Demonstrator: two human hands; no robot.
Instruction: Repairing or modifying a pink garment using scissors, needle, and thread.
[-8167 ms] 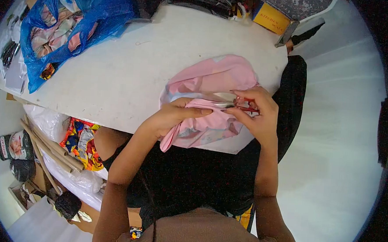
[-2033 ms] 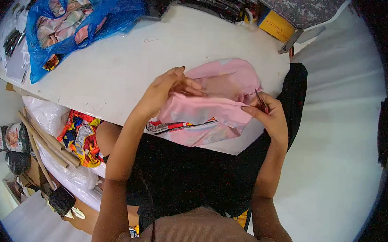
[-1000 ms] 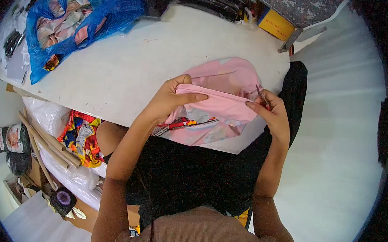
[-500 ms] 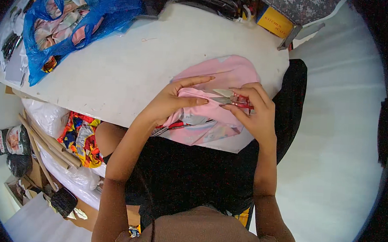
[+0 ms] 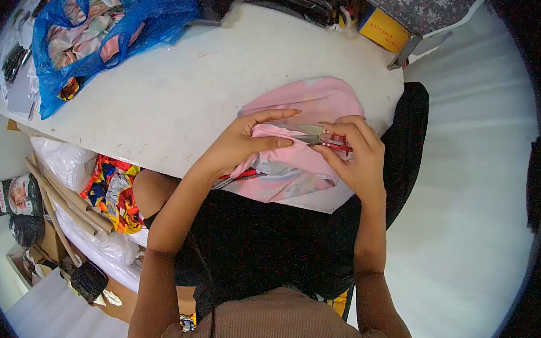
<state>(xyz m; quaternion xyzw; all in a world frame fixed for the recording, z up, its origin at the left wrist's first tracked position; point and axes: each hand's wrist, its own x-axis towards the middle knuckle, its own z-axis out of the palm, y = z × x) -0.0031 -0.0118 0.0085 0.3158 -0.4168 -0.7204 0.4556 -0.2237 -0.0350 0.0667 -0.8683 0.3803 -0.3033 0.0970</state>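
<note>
Pink cloth (image 5: 301, 167) at near edge of white table (image 5: 158, 96), ample room leftward.

Bare left hand (image 5: 238, 141): index finger (image 5: 274, 115) straight out rightward, thumb (image 5: 270, 144) below it, gap between. Bare right hand (image 5: 363, 158) bent into a pinch, tips leftward. Bare left forearm (image 5: 186, 210) slants up-right; bare right forearm (image 5: 372, 238) near upright.

2 hands (image 5: 232, 144) (image 5: 361, 158), 1 pr. snips (image 5: 330, 140), 1 held pink cloth (image 5: 323, 93), 1 blue bag (image 5: 156, 19), 1 yel. box (image 5: 385, 29).
</note>
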